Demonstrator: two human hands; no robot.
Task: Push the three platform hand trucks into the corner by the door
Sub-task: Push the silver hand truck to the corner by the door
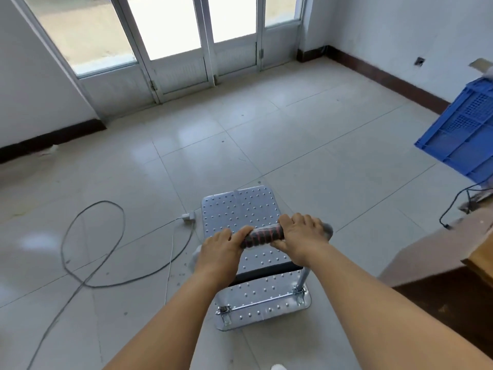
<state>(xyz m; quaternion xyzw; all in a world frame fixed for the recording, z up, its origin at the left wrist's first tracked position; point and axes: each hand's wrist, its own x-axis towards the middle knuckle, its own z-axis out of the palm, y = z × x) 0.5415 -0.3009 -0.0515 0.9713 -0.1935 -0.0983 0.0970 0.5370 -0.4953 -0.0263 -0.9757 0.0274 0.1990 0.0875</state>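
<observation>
Head view: both hands curled tight round the hand truck's handle (pixel 262 235), left hand (pixel 220 251) at its left end, right hand (pixel 301 236) at its right. Hand truck (pixel 240 206) w/ studded metal deck sits mid-floor, facing glass doors (pixel 181 49). Blue crate (pixel 464 129) at right edge, contents can't tell. Grey cable (pixel 93 236) looped on tiles to the left

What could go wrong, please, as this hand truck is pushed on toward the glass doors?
The grey cable loops on the floor just left of the hand truck; a wheel might snag it or its white plug. Steered right, the platform could clip the blue crate.
</observation>
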